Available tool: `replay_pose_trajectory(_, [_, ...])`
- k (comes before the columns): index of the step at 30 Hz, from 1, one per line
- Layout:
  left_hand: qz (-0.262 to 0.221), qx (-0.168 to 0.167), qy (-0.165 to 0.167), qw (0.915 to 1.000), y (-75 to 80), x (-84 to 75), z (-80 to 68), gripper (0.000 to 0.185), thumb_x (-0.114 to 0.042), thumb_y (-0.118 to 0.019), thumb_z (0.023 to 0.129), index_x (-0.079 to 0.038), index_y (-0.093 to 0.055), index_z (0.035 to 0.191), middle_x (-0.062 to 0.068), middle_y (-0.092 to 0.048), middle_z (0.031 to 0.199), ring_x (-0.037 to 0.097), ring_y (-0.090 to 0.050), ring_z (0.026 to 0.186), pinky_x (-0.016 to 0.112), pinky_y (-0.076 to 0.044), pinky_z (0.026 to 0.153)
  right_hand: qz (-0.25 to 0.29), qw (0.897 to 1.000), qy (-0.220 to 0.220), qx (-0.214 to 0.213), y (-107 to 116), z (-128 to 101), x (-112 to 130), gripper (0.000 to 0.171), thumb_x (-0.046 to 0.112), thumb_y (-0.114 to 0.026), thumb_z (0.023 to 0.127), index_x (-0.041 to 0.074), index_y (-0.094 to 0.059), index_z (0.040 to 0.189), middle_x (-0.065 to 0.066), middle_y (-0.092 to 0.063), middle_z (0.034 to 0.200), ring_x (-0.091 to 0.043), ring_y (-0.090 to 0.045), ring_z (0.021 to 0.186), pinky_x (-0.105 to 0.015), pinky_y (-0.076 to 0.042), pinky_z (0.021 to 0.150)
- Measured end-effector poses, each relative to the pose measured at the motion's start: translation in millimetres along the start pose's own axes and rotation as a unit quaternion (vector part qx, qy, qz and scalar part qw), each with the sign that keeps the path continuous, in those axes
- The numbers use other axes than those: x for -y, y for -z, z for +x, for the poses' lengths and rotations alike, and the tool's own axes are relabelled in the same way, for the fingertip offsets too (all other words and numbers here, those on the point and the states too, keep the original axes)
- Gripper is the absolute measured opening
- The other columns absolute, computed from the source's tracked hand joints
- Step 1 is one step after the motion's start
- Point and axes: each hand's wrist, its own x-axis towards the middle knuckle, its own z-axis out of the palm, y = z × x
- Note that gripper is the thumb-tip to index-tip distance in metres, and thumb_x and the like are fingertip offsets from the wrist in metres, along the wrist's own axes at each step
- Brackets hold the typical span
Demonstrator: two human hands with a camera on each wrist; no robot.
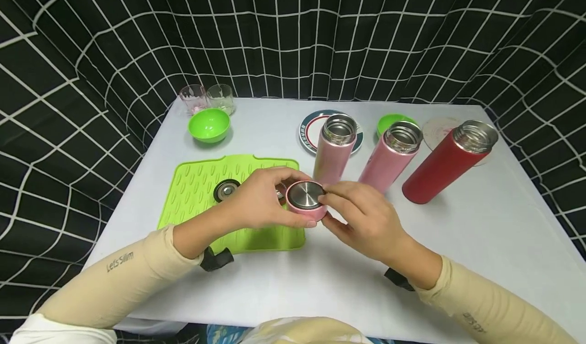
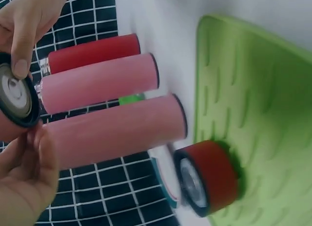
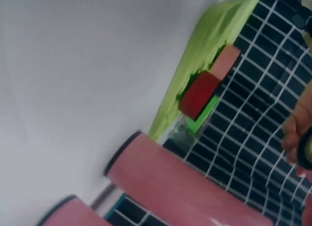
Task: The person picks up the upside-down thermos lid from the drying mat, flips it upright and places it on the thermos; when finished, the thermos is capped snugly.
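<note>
Both hands meet over the mat's right edge at a pink flask lid (image 1: 305, 196) with a brushed-metal top. My left hand (image 1: 261, 199) grips its side, thumb at the near edge and fingers around the far side. My right hand (image 1: 366, 214) pinches the lid's right rim between thumb and fingers. From the left wrist view, the lid's underside shows a black ring around a metal middle. Just past the hands stand two pink flasks (image 1: 335, 150) (image 1: 389, 158) and a red flask (image 1: 446, 163), all with bare threaded metal necks.
A red lid (image 2: 214, 175) and a pink lid (image 3: 225, 62) lie on a green ribbed mat (image 1: 197, 173). Two clear glasses (image 1: 221, 97) and a green bowl (image 1: 209, 125) stand back left. Behind the flasks are a patterned plate (image 1: 308, 135) and another green bowl (image 1: 396, 121).
</note>
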Motion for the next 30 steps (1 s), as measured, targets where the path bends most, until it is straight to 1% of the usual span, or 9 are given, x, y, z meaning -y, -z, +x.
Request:
replay_pose_trajectory(2, [0.0,-0.045,-0.023,0.9987,7.7,-4.4,10.7,0.064,-0.043,-0.092,0.063,-0.022,-0.066,0.118,-0.015,-0.064,0.102,0.009,-0.059,0.089,0.033,-0.051,0.077,0.028,0.996,-0.084,-0.019,-6,-3,-2,0.046,0.022,-0.071,0.087,-0.006,-0.056,0.119,-0.02,-0.057,0.124,-0.036,-0.056,0.113,-0.044,-0.047,0.091])
replay_pose_trajectory(4, [0.004,-0.095,-0.056,0.9939,17.8,-10.0,28.0,0.065,-0.04,-0.092,0.064,-0.018,-0.066,0.119,-0.013,-0.064,0.105,0.01,-0.058,0.092,0.032,-0.05,0.08,0.064,0.977,-0.199,-0.029,-16,-7,-5,0.072,0.023,-0.077,0.082,-0.006,-0.039,0.136,-0.021,-0.038,0.144,-0.035,-0.039,0.13,-0.048,-0.039,0.101])
replay_pose_trajectory(6, [0.013,-0.132,-0.071,0.9886,26.7,-15.0,49.1,0.066,-0.04,-0.092,0.064,-0.016,-0.066,0.12,-0.012,-0.063,0.105,0.009,-0.058,0.091,0.029,-0.05,0.078,0.085,0.944,-0.319,-0.024,-28,-10,-7,0.097,0.023,-0.083,0.077,-0.001,-0.021,0.148,-0.019,-0.015,0.155,-0.03,-0.018,0.142,-0.048,-0.03,0.109])
replay_pose_trajectory(8, [0.025,-0.147,-0.076,0.986,30.4,-16.7,69.9,0.069,-0.042,-0.091,0.064,-0.014,-0.065,0.12,-0.011,-0.063,0.104,0.009,-0.057,0.091,0.027,-0.049,0.077,0.105,0.904,-0.415,-0.006,-42,-11,-12,0.11,0.022,-0.085,0.076,0.004,-0.008,0.152,-0.014,-0.005,0.156,-0.022,-0.007,0.144,-0.047,-0.021,0.114])
replay_pose_trajectory(12, [0.041,-0.134,-0.043,0.9892,25.1,-11.9,97.5,0.074,-0.051,-0.09,0.061,-0.015,-0.065,0.12,-0.01,-0.06,0.104,0.006,-0.053,0.093,0.023,-0.048,0.076,0.183,0.827,-0.532,-0.018,-63,-11,-28,0.107,0.02,-0.086,0.076,0.011,-0.01,0.15,-0.011,-0.022,0.148,-0.019,-0.027,0.136,-0.041,-0.027,0.111])
replay_pose_trajectory(15, [0.038,-0.129,-0.034,0.9904,18.3,-7.1,107.1,0.074,-0.051,-0.09,0.06,-0.015,-0.065,0.12,-0.009,-0.059,0.105,0.006,-0.053,0.093,0.023,-0.047,0.077,0.224,0.794,-0.563,-0.049,-70,-11,-38,0.089,0.018,-0.084,0.077,0.012,-0.025,0.144,-0.008,-0.041,0.136,-0.02,-0.047,0.121,-0.038,-0.039,0.103])
replay_pose_trajectory(19, [0.029,-0.127,-0.053,0.9901,12.3,-6.1,113.0,0.072,-0.051,-0.09,0.061,-0.014,-0.065,0.119,-0.009,-0.06,0.107,0.007,-0.054,0.094,0.025,-0.047,0.08,0.203,0.795,-0.569,-0.055,-68,-13,-43,0.073,0.018,-0.083,0.079,0.011,-0.038,0.136,-0.005,-0.053,0.126,-0.017,-0.054,0.114,-0.037,-0.043,0.097])
replay_pose_trajectory(24, [0.036,-0.125,-0.082,0.9882,10.5,-8.3,115.8,0.069,-0.048,-0.089,0.064,-0.014,-0.065,0.119,-0.01,-0.062,0.107,0.006,-0.054,0.094,0.025,-0.048,0.081,0.187,0.807,-0.557,-0.05,-63,-14,-44,0.07,0.016,-0.082,0.08,0.011,-0.039,0.136,-0.005,-0.055,0.125,-0.017,-0.055,0.114,-0.036,-0.044,0.097])
replay_pose_trajectory(30, [0.042,-0.122,-0.105,0.986,11.2,-8.0,120.1,0.065,-0.043,-0.089,0.066,-0.015,-0.067,0.12,-0.011,-0.063,0.105,0.006,-0.053,0.096,0.024,-0.047,0.081,0.18,0.814,-0.551,-0.034,-61,-16,-50,0.069,0.019,-0.082,0.082,0.01,-0.038,0.135,-0.005,-0.056,0.126,-0.016,-0.056,0.113,-0.035,-0.044,0.097])
